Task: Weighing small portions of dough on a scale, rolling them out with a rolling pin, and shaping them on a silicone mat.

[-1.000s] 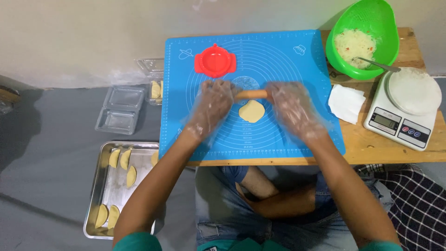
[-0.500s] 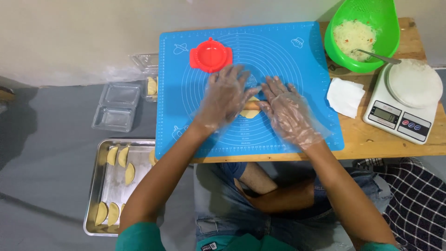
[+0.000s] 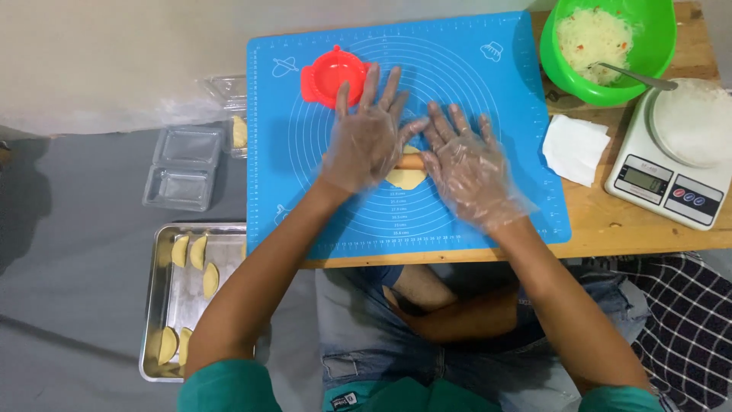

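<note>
Both gloved hands, left hand and right hand, lie flat and open, pressing a rolling pin over the dough mid-mat, with a red press at eleven o'clock.

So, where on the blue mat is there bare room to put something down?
The blue mat is bare at its far right, between the right hand and the green bowl, and along its near edge before both wrists. The centre is crowded: the left hand and right hand cover the rolling pin and dough; the red press fills the far left.
</note>
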